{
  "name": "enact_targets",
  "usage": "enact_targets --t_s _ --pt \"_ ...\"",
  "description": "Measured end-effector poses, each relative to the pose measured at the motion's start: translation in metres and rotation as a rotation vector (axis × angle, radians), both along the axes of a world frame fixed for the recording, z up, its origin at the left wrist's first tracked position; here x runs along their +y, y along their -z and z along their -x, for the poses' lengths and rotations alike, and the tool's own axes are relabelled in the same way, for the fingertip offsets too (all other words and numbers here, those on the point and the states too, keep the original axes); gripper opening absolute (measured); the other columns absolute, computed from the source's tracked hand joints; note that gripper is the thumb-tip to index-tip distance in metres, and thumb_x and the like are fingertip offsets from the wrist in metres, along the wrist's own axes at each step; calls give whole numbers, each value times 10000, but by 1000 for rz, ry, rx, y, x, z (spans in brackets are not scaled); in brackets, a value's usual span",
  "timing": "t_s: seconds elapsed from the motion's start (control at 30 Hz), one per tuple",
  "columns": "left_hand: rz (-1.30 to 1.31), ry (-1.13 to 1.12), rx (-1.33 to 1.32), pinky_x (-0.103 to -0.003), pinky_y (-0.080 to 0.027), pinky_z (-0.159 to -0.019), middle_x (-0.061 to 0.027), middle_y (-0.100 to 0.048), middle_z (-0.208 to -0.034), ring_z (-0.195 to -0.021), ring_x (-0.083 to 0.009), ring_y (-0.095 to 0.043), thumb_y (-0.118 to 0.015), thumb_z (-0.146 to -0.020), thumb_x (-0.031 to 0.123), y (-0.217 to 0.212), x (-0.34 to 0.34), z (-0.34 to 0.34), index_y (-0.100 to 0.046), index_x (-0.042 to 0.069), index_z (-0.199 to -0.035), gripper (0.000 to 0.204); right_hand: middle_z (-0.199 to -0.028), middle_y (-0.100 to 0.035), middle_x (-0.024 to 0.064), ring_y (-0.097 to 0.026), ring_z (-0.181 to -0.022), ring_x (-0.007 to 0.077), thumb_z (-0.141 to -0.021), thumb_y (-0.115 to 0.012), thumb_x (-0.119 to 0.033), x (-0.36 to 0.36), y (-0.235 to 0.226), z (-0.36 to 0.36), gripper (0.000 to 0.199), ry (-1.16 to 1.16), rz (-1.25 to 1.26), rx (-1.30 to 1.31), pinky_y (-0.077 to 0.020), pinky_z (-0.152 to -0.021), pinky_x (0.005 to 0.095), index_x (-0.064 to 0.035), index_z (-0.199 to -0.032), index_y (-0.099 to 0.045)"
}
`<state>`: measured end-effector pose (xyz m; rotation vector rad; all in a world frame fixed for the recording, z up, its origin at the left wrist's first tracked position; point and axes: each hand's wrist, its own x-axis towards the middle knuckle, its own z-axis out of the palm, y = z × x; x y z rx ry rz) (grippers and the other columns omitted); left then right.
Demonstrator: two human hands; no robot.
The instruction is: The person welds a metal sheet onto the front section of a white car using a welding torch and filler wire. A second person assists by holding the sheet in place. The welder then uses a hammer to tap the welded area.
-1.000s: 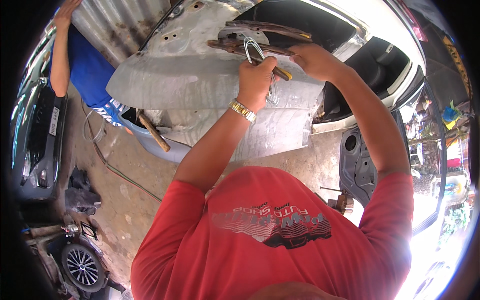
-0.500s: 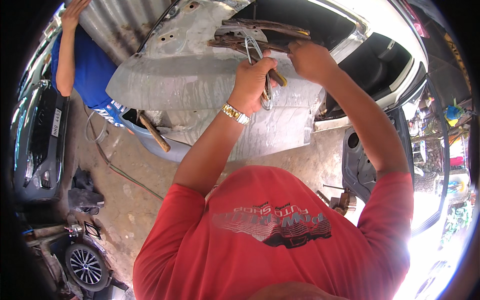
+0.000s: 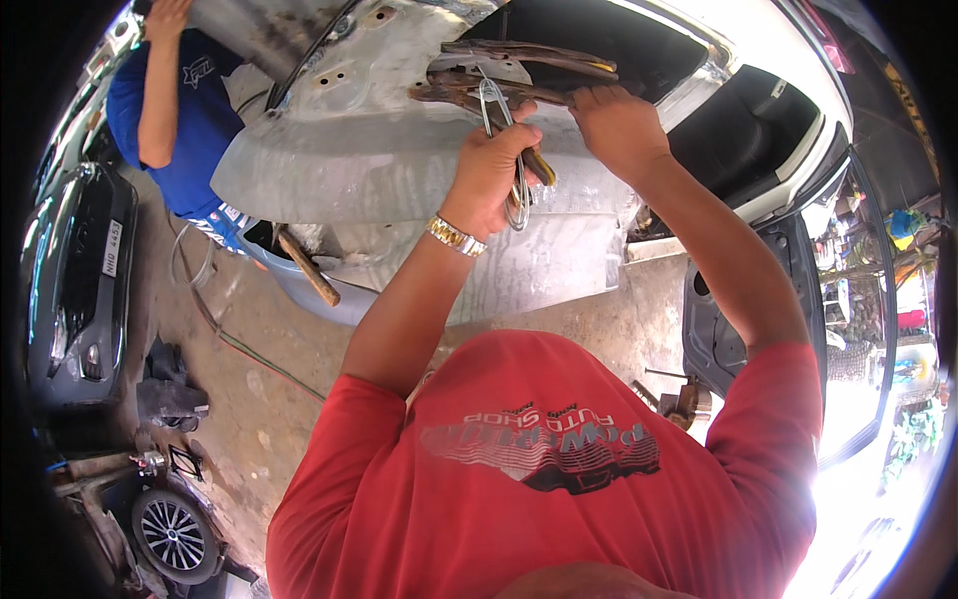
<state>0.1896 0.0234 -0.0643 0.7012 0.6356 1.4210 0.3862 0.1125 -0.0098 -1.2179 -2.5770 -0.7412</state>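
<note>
My left hand (image 3: 491, 172), with a gold watch on the wrist, is raised to a bare grey metal car panel (image 3: 379, 165). It grips a tool with a yellowish handle (image 3: 539, 168) and silver wire-like jaws (image 3: 491, 105) that reach up to rusty brown metal strips (image 3: 519, 52). My right hand (image 3: 619, 125) holds the right end of those rusty strips against the panel's upper edge. Which tool it is I cannot tell.
A co-worker in a blue shirt (image 3: 195, 110) stands at the upper left with an arm up on the panel. A hammer (image 3: 307, 270) leans in a tub below. A dark car (image 3: 75, 285) is at left, a loose wheel (image 3: 165, 529) at lower left, a detached door (image 3: 720, 334) at right.
Both hands keep their hold at the panel's top edge. The view has tilted a little, so the panel and hands sit slightly differently in the picture.
</note>
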Motion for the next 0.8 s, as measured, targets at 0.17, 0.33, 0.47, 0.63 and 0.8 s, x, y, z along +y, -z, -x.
enact_targets --t_s 0.17,0.33,0.47,0.63,0.8 --pt "-29 59 -46 -291 -480 -527 -60 -661 -815 -561 -136 -595 -719 -949 120 9 2 6 -538 -93 -1489 608 -1482 -573 245 -499 -1460 365 -983 -723 -512 -18 -23 0 784 -27 576 207 -417 -1194 460 17 -1520 -506" --pt "-28 43 -71 -296 -477 -540 -77 -683 -834 -577 -149 -603 -720 -959 130 2 7 8 -538 -80 -1443 558 -1721 -311 295 -313 -1606 412 -855 -776 -724 -18 -47 4 1253 -69 774 142 -267 -1309 461 6 -1708 -220" --pt "-12 5 -78 -294 -475 -551 -81 -700 -861 -606 -144 -615 -729 -963 138 -4 11 7 -590 -51 -1357 458 -1699 -334 307 -320 -1598 429 -792 -853 -678 -34 -59 28 1306 70 812 42 -276 -1305 467 -14 -1715 -212" --pt "-46 -30 3 -283 -486 -588 -62 -713 -900 -640 -112 -603 -812 -968 275 1 14 1 -705 -12 -1167 365 -1658 -403 274 -412 -1542 415 -769 -914 -454 -30 -68 28 1192 27 791 73 -348 -1263 466 -30 -1698 -299" --pt "-57 -46 192 -266 -455 -569 -43 -709 -838 -623 -100 -604 -845 -959 360 -8 11 2 -729 16 -1007 366 -1475 -607 200 -583 -1311 341 -775 -855 -349 -11 -64 15 986 -63 874 225 -455 -1153 431 -45 -1629 -466"
